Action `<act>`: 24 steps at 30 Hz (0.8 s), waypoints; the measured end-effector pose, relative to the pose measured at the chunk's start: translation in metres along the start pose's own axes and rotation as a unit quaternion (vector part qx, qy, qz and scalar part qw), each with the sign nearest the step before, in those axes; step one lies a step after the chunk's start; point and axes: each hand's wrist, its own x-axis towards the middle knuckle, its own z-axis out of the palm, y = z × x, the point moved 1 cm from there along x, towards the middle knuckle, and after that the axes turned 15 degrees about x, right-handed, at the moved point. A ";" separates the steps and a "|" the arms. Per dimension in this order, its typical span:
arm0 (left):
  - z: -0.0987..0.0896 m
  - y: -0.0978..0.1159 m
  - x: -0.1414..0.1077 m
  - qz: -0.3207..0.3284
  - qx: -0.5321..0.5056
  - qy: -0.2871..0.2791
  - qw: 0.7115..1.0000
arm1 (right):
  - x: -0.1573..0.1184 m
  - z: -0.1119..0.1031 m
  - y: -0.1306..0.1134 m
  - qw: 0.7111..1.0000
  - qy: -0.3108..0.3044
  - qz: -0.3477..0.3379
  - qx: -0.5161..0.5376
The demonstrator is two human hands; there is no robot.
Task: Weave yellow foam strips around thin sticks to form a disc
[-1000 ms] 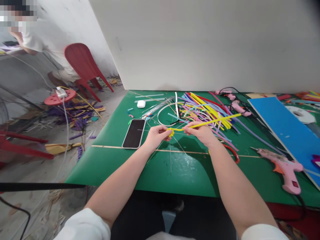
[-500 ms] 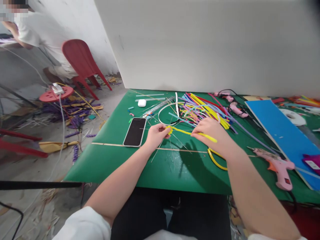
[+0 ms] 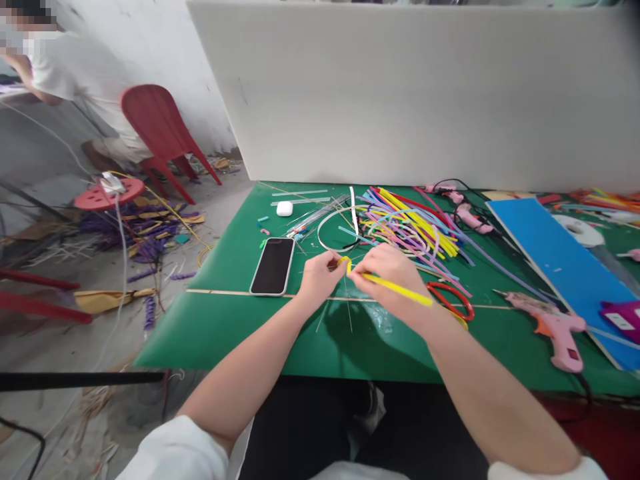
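My left hand (image 3: 320, 275) is closed in a pinch on a small coiled yellow piece, with thin stiff wires (image 3: 349, 313) fanning out from around it over the table. From this piece a yellow pipe cleaner (image 3: 397, 288) runs into my right hand (image 3: 387, 267). The fingers of that hand pinch it close to my left fingertips, and its loose end sticks out over the back of the hand to the right. The fingers hide how the pipe cleaner and wires join. Beside my right wrist lie scissors-like loop handles (image 3: 457, 300), red with some yellow.
A phone (image 3: 273, 267) and a white earbud case (image 3: 285, 209) lie on the green table (image 3: 200, 333). Behind my hands is a pile of coloured pipe cleaners (image 3: 407, 223). To the right are a pink glue gun (image 3: 555, 327) and a blue board (image 3: 555, 267). A person (image 3: 75, 80) sits at far left.
My right hand has moved left, close to my left hand, shortening the yellow stretch between them. The red loop handle has come into sight beside the right wrist.
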 end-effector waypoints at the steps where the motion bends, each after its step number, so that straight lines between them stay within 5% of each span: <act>1: -0.001 0.001 -0.001 0.002 -0.007 -0.004 1.000 | 0.006 -0.006 -0.001 1.000 0.003 0.013 0.011; 3: -0.003 0.003 -0.002 -0.018 -0.053 -0.031 0.998 | 0.017 -0.019 -0.002 0.998 0.009 0.061 0.016; 10: -0.002 0.009 -0.006 -0.081 -0.233 -0.192 0.950 | 0.034 -0.070 -0.010 0.968 -0.181 0.155 0.071; 13: -0.005 0.015 -0.010 -0.069 -0.262 -0.271 0.924 | 0.038 -0.088 -0.003 0.954 -0.218 0.179 0.104; 18: -0.014 0.019 -0.014 -0.035 -0.343 -0.349 0.871 | 0.033 -0.085 0.037 0.909 -0.144 0.274 0.278; 21: -0.017 0.019 -0.013 -0.034 -0.389 -0.320 0.863 | 0.020 -0.057 0.060 0.879 -0.026 0.287 0.379; 24: -0.019 0.019 -0.011 -0.060 -0.433 -0.251 0.864 | 0.004 -0.023 0.072 0.813 0.048 0.331 0.476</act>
